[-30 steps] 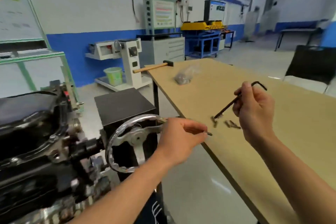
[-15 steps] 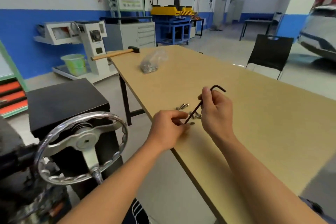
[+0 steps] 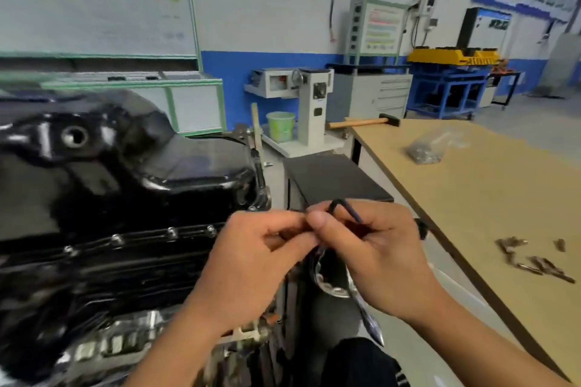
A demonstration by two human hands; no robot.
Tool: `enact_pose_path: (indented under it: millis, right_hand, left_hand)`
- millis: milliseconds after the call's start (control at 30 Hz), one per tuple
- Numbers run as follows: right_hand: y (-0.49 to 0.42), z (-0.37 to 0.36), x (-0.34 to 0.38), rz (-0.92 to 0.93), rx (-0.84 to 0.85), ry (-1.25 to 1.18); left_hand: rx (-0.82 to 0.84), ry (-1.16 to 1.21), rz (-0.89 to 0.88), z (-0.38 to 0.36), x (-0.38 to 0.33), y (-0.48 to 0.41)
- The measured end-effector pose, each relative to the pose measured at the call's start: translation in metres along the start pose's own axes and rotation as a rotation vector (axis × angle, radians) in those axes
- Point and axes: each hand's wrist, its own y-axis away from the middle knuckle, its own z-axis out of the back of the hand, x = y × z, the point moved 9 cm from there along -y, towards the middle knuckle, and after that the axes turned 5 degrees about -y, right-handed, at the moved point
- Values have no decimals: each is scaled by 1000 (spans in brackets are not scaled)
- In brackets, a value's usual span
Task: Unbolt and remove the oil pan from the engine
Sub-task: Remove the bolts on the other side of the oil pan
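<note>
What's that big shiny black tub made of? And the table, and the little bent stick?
The oil pan looks like black-painted pressed metal: glossy, with bright reflections. The table looks like bare wood board, matte tan; which kind is unclear. The hex key seems to be dark steel: thin, stiff and sharply bent.

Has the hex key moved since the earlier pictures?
Yes. It was above the table, beside the loose bolts; now the hex key is off the table's edge, toward the engine.
</note>
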Motion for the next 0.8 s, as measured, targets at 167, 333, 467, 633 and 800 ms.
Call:
enact_pose_path:
  millis: [167, 333, 467, 633, 800]
  right_hand:
    - [-46, -116, 21, 97, 149, -215]
    - [-74, -201, 26, 154, 208, -209]
    - [-78, -229, 25, 193, 221, -44]
    - [-81, -247, 25, 255, 218, 61]
    - [-84, -244, 29, 290, 183, 13]
  left_hand:
    - [-480, -288, -69, 130, -5, 65]
    - [-671, -357, -72, 208, 17, 95]
    - [-625, -319, 2, 236, 43, 103]
    - [-587, -250, -32, 246, 54, 102]
    - [-593, -235, -88, 250, 53, 97]
